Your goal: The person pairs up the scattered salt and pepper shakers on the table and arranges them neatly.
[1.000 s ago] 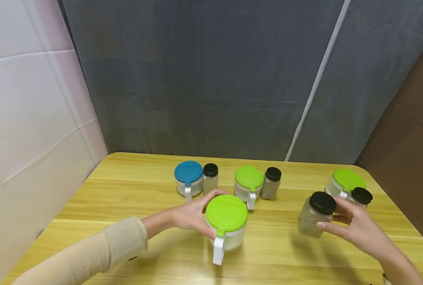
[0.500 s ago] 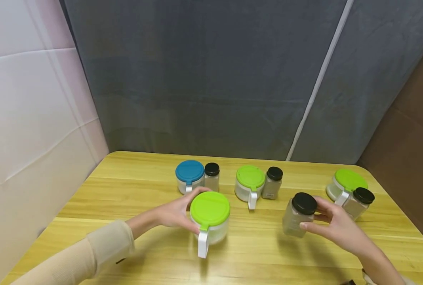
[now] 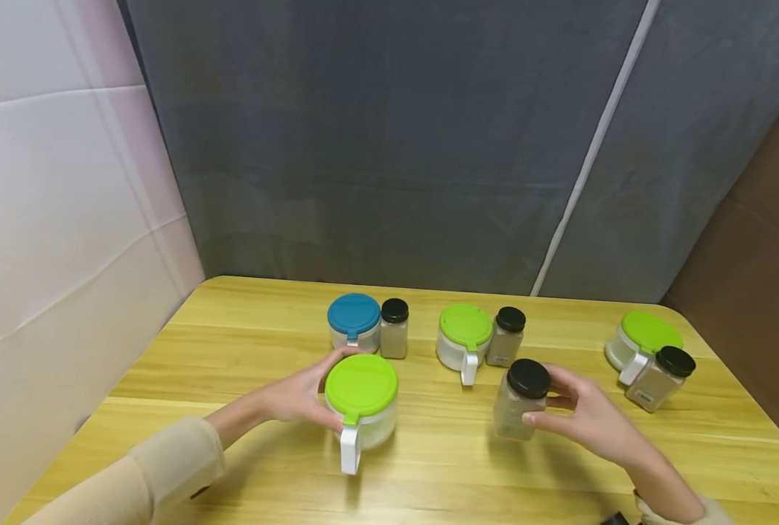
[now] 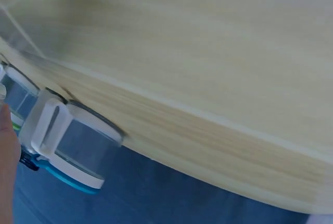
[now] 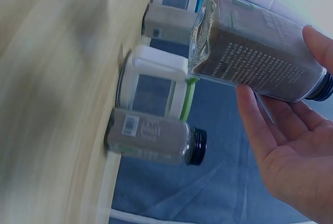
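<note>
My left hand (image 3: 300, 394) grips a clear seasoning jar (image 3: 370, 426) by its side; it has a green lid and a white handle that points toward me. A square spice bottle (image 3: 516, 414) with a black cap is held between the thumb and fingers of my right hand (image 3: 589, 419). In the right wrist view, that bottle (image 5: 255, 52) is off the table, with printed text on its side. The left wrist view catches only a sliver of my left hand (image 4: 7, 167) at its edge. Both hands are over the front middle of the table.
Along the back stand a blue-lidded jar (image 3: 354, 315) beside a spice bottle (image 3: 394, 339), and a green-lidded jar (image 3: 465, 328) beside another bottle (image 3: 506, 343). At the right are a third green-lidded jar (image 3: 650, 334) and bottle (image 3: 655, 386). A grey curtain (image 3: 389, 146) hangs behind the wooden table (image 3: 232, 343).
Both hands have moved left, carrying the green-lidded jar and the spice bottle. The bottle at the far right, partly covered by my right hand earlier, now shows fully.
</note>
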`<state>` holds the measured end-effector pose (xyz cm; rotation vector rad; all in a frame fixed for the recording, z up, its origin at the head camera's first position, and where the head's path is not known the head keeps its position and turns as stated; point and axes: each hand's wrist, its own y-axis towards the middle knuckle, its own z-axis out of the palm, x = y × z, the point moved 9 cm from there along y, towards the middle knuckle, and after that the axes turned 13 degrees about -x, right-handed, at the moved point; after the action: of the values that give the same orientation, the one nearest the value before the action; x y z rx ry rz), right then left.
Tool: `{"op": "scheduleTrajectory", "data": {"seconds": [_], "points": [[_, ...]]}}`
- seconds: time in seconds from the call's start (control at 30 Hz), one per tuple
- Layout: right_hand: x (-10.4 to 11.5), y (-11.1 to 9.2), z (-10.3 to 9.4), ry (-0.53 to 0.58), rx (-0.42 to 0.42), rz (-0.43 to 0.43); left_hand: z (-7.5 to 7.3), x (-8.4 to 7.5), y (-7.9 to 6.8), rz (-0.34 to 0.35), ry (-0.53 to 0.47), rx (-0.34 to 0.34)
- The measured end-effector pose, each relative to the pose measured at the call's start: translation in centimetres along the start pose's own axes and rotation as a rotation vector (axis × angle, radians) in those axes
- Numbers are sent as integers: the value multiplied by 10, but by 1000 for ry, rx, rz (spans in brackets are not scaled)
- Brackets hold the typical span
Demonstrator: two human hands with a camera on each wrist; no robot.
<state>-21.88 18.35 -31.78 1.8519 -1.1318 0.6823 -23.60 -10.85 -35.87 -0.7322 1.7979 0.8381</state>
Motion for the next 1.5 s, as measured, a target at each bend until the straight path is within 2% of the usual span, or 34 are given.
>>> {"op": "scheduleTrajectory", "data": {"seconds": [0.37, 0.77, 1.0, 1.23, 1.5], "points": [[0, 5, 27, 73, 60, 14, -12, 10, -15, -40, -15, -28], [3, 7, 55, 143, 137, 10, -19, 13, -25, 27, 5, -53], [6, 10, 71, 160, 163, 27, -23, 19, -29, 3, 28, -71], [11, 14, 89, 175, 191, 49, -25, 21, -30, 22, 37, -70], [13, 18, 111, 217, 229, 66, -27, 29, -34, 8, 94, -89]]}}
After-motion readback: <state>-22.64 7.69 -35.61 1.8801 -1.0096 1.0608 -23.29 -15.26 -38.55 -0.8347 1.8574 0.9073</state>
